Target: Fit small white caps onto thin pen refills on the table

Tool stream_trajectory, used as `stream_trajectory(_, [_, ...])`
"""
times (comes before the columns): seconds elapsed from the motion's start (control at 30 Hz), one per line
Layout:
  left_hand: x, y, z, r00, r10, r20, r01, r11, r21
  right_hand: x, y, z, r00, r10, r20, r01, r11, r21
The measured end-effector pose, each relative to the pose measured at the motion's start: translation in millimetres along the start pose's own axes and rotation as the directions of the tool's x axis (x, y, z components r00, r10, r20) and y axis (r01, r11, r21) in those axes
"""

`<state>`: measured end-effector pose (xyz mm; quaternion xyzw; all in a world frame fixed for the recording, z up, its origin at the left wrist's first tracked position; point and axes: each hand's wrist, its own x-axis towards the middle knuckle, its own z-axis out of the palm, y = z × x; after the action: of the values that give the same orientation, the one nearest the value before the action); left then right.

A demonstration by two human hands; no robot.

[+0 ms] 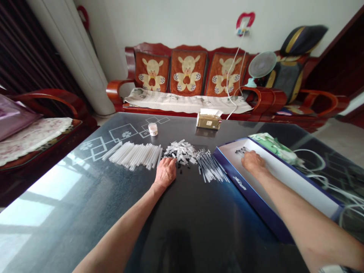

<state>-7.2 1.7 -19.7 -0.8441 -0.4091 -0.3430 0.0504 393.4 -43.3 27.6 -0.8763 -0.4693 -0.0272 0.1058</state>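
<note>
My left hand [165,170] rests at the near left edge of a pile of small white tube pieces [183,149], with tiny black pieces [181,171] among them. Its fingers are curled downward, and what they pinch, if anything, is hidden. To its left lies a row of long translucent white tubes [136,154]. Thin pen refills [212,167] with metallic tips are heaped right of the pile. Inside a shallow blue box [273,182] with a white interior, my right hand [254,162] closes at the ends of several dark-tipped pens [241,151]; its fingertips are partly hidden.
A small round tub [152,129] and a tissue box [209,119] stand towards the back of the dark glossy table [182,212]. Beyond the blue box are a green-and-white packet [273,147] and tangled white cables [335,185]. A wooden sofa [187,104] stands behind the table.
</note>
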Motion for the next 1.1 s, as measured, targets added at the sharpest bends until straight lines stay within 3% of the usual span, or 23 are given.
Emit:
stream_trajectory(0.1, [0,0,0,1.000,-0.008,0.017,0.008,1.000,0.002,2,-8,-8,0.989,0.122,0.087,-0.111,0.986,-0.122])
stream_trajectory(0.2, [0,1,0,1.000,-0.015,0.025,0.015,1.000,0.001,2,-13,-26,0.985,0.144,0.091,-0.134,0.984,-0.114])
stream_trajectory(0.33, [0,1,0,1.000,-0.011,0.016,0.011,1.000,-0.003,-2,-25,-59,0.998,0.034,-0.051,-0.035,0.999,-0.022])
stream_trajectory(0.43, [0,1,-1,1.000,0.002,-0.004,-0.002,1.000,-0.010,-15,-54,-78,0.974,-0.073,-0.214,0.120,0.970,0.213])
stream_trajectory(0.47, [0,1,-1,1.000,0.009,-0.006,-0.009,1.000,-0.015,-23,-67,-80,0.963,-0.086,-0.255,0.178,0.914,0.364])
stream_trajectory(0.53, [0,2,-4,1.000,0.029,-0.002,-0.029,0.999,-0.032,-42,-99,-76,0.969,-0.101,-0.224,0.228,0.710,0.667])
stream_trajectory(0.6, [2,5,-9,0.999,0.047,0.001,-0.047,0.997,-0.062,-65,-130,-64,0.980,-0.169,-0.101,0.169,0.464,0.869])
stream_trajectory(0.67, [5,10,-18,0.999,0.053,-0.013,-0.054,0.993,-0.108,-86,-156,-46,0.971,-0.237,0.031,0.049,0.324,0.945])
stream_trajectory(0.77, [13,22,-30,0.997,0.076,-0.028,-0.080,0.978,-0.191,-109,-183,-19,0.952,-0.286,0.104,-0.030,0.251,0.967])
stream_trajectory(0.9, [25,31,-34,0.983,0.161,0.087,-0.134,0.957,-0.256,-120,-202,7,0.958,-0.277,0.070,-0.007,0.223,0.975])
stream_trajectory(1.1, [27,20,-27,0.973,0.051,0.227,-0.015,0.987,-0.159,-118,-207,30,0.958,-0.262,0.113,-0.092,0.090,0.992])
